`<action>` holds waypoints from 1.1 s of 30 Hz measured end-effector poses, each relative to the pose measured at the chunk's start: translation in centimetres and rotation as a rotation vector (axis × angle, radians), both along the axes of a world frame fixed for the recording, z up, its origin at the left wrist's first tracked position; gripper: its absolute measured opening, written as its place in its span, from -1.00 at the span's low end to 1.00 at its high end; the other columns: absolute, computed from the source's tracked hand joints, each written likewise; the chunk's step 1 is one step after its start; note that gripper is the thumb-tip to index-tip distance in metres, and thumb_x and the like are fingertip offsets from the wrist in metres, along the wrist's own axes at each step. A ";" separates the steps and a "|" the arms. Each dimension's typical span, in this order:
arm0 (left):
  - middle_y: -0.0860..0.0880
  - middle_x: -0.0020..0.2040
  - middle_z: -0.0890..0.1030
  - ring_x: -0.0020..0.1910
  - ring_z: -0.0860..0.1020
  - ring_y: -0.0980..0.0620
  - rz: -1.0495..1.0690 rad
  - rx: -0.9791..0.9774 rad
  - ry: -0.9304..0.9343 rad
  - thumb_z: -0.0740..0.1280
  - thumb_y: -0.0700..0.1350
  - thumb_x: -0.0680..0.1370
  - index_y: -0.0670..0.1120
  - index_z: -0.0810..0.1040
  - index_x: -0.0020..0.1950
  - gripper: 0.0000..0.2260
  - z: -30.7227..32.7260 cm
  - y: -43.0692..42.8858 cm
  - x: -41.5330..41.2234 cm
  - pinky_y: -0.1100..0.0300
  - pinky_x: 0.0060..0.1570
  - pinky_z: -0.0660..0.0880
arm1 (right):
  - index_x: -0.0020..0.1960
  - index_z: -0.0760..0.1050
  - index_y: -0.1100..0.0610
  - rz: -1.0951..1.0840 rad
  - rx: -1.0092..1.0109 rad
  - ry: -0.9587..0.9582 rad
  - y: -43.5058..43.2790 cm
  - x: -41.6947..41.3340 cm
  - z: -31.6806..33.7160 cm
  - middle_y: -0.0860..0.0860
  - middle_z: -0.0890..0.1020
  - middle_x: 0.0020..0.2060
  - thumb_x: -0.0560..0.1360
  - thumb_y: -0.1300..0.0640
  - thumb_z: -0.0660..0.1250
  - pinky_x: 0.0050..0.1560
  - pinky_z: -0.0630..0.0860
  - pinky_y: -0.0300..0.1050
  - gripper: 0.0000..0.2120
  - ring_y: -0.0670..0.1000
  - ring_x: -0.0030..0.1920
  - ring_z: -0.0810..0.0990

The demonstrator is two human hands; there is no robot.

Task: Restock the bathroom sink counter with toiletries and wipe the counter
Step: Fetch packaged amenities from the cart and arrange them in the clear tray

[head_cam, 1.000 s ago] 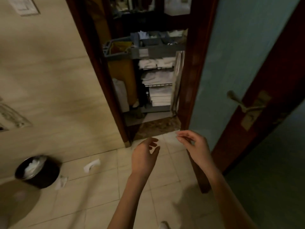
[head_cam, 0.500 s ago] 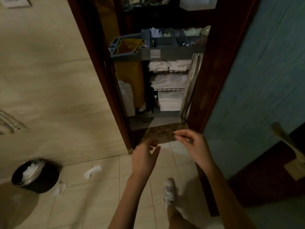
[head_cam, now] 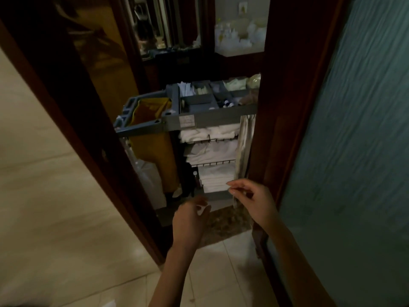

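Head view through a doorway. A grey housekeeping cart [head_cam: 212, 121] is standing just beyond the dark wooden door frame [head_cam: 88, 134], and its right end is hiding behind the right jamb [head_cam: 287, 107]. The toiletries [head_cam: 225, 104] are lying in the divided compartments of the cart's top tray [head_cam: 200, 102]: small bottles with pale caps are sitting near the tray's front edge towards the right, and pale green packets [head_cam: 235, 84] are filling a compartment at its back right corner. White folded items [head_cam: 184, 87] are standing in the back left compartment. A yellow bag [head_cam: 152, 149] is hanging in the open frame at the cart's left end. Below the tray, white folded towels [head_cam: 212, 132] are resting on three wire shelves, with the neatest stack [head_cam: 215, 177] on the lowest one.

Both bare hands are reaching forward in front of the cart's lower shelves, apart from each other. The left hand [head_cam: 191, 220] is hovering with relaxed, loosely curled fingers and is holding nothing. The right hand [head_cam: 254, 201] is hovering higher, just before the lowest towel stack, with fingers bent, thumb and forefinger tips close together and nothing showing between them.

A frosted glass panel [head_cam: 358, 151] is filling the right side. Beige floor tiles [head_cam: 210, 275] are meeting a dark stone threshold [head_cam: 225, 222] under the hands.
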State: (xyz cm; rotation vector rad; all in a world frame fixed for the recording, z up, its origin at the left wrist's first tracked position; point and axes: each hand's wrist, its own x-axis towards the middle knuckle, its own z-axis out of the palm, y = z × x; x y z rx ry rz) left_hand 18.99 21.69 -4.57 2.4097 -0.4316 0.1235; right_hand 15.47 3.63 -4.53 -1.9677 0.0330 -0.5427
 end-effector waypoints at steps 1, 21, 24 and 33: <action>0.08 0.00 0.66 -0.01 0.61 0.09 -0.003 -0.017 0.009 0.33 -0.04 0.55 0.02 0.60 0.12 -0.83 -0.3 -0.6 1.0 0.36 -0.20 0.29 | 0.05 0.62 0.07 -0.004 -0.004 -0.005 -0.6 1.0 0.0 -0.10 0.68 -0.06 0.49 0.23 0.39 0.04 0.49 -0.36 -0.84 -0.20 -0.01 0.62; 0.10 0.08 0.63 0.03 0.57 0.18 -0.033 -0.068 0.208 0.38 -0.10 0.53 0.05 0.56 0.20 -0.76 -4.5 -4.7 17.8 0.29 0.01 0.47 | -0.02 0.57 -0.02 0.003 -0.034 0.181 -5.1 17.4 -3.7 -0.18 0.65 -0.07 0.49 0.24 0.37 0.02 0.52 -0.36 -0.83 -0.21 -0.02 0.62; 0.12 0.08 0.61 0.00 0.53 0.22 -0.021 -0.101 0.208 0.33 -0.07 0.57 0.05 0.57 0.20 -0.79 -3.4 -6.1 23.5 0.36 -0.05 0.39 | -0.02 0.55 -0.03 0.000 -0.008 0.183 -5.8 22.5 -2.8 -0.15 0.64 -0.06 0.50 0.22 0.36 0.02 0.53 -0.34 -0.84 -0.19 -0.01 0.61; 0.17 0.07 0.60 0.02 0.54 0.24 -0.064 -0.153 0.141 0.35 -0.06 0.55 0.07 0.55 0.17 -0.80 -0.9 -8.6 40.1 0.24 0.03 0.55 | -0.03 0.55 -0.12 -0.074 -0.022 0.228 -7.6 39.1 0.6 -0.27 0.59 -0.11 0.48 0.18 0.39 -0.07 0.43 -0.50 -0.80 -0.38 -0.03 0.53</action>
